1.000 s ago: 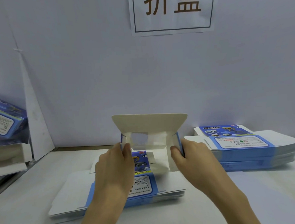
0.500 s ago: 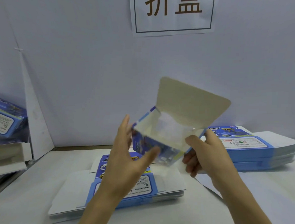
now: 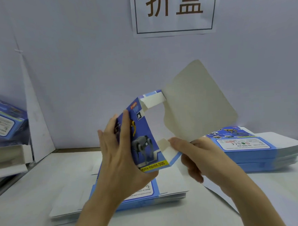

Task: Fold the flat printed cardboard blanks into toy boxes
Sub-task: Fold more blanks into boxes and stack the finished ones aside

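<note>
Part-folded box [image 3: 146, 138] is held tilted above the table [image 3: 29, 203]. Its printed dog face is gripped by the left hand [image 3: 119, 158], and the lower corner of its open end is pinched by the right hand [image 3: 199, 155]. The lid flap [image 3: 199, 100] is spread open, pointing up and right. A stack of flat blanks [image 3: 172, 188] is seen beneath, with a second stack [image 3: 259, 150] at right. A folded blue box [image 3: 5, 124] is noted far left.

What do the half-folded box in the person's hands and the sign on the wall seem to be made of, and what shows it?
Box: thin paperboard, it seems; colour-printed outside, possibly coated, plain matt grey-white inside on its open flap, folding along sharp creases.
Sign: probably ordinary matt white paper; it lies thin and flat against the wall, with dark printed characters in a line frame.
</note>
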`<act>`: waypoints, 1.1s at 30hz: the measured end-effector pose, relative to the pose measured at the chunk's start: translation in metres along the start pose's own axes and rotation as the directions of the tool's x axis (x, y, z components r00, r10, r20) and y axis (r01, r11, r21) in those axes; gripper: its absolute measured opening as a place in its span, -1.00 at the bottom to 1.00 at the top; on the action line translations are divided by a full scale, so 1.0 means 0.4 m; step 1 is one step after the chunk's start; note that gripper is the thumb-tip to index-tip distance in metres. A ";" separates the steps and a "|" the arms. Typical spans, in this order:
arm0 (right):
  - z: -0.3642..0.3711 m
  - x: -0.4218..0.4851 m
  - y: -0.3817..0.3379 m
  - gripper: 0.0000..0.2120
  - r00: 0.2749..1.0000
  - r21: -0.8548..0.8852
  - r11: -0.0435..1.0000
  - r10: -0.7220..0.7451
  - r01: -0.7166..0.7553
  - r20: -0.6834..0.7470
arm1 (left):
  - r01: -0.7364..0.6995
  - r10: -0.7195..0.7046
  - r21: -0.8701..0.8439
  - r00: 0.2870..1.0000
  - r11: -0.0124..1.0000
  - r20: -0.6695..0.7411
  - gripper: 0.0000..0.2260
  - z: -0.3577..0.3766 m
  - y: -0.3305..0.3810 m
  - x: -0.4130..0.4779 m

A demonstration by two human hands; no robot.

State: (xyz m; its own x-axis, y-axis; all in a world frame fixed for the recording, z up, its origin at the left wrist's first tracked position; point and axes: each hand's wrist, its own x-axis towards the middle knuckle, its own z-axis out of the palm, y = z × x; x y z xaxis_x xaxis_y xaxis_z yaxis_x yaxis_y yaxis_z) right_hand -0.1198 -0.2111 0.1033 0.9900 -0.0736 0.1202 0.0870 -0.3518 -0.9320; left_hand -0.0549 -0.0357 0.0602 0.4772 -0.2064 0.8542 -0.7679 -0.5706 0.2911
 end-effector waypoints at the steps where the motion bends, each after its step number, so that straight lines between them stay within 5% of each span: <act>1: -0.002 0.002 0.004 -0.45 1.000 -0.074 0.997 0.000 -0.002 -0.024 | -0.003 0.003 0.004 0.999 1.000 0.039 -0.08 -0.001 0.002 -0.003; 4: -0.016 0.004 0.016 -0.46 0.996 -0.094 0.995 0.017 -0.025 -0.092 | -0.072 0.064 0.078 0.993 0.994 0.102 -0.18 -0.001 0.000 -0.008; 7: -0.025 0.011 0.021 -0.61 0.977 0.090 0.996 0.015 0.004 -0.211 | -0.188 0.181 0.144 0.982 0.971 0.060 -0.36 -0.008 -0.011 -0.003; 12: -0.029 0.017 0.010 -0.65 0.967 0.375 0.924 0.028 0.072 -0.252 | 0.038 -0.023 -0.067 0.976 0.997 0.217 -0.11 -0.027 -0.022 -0.003; 17: -0.041 -0.002 0.012 -0.59 0.993 0.164 0.986 -0.014 0.033 -0.116 | 0.183 -0.125 -0.184 0.949 0.966 0.290 0.10 -0.026 -0.043 -0.005; 23: -0.047 -0.018 0.013 -0.69 0.995 0.069 0.995 -0.066 0.071 -0.072 | 0.045 -0.009 -0.157 0.975 0.987 0.223 0.14 -0.055 -0.055 0.006; 27: -0.041 -0.010 0.024 -0.79 0.967 0.089 0.970 -0.212 0.226 -0.141 | -0.052 0.073 -0.125 0.983 0.991 0.167 0.16 -0.059 -0.066 0.008; 30: -0.033 0.009 0.026 -0.93 0.906 0.379 0.850 -0.233 0.366 -0.353 | -0.156 0.162 -0.051 0.978 0.986 0.135 0.15 -0.048 -0.072 0.004; 33: -0.024 0.035 0.037 -0.75 0.931 0.772 0.556 -0.011 0.308 -0.364 | -0.182 0.194 -0.116 0.976 0.976 0.104 0.09 -0.051 -0.067 0.003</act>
State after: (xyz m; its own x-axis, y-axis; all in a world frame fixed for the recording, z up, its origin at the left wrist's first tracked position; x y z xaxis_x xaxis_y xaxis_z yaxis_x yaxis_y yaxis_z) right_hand -0.1058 -0.2263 0.0945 0.8808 -0.4041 0.2468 0.4391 0.5023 -0.7449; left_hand -0.0424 -0.0042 0.0622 0.3610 -0.3944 0.8451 -0.8862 -0.4273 0.1792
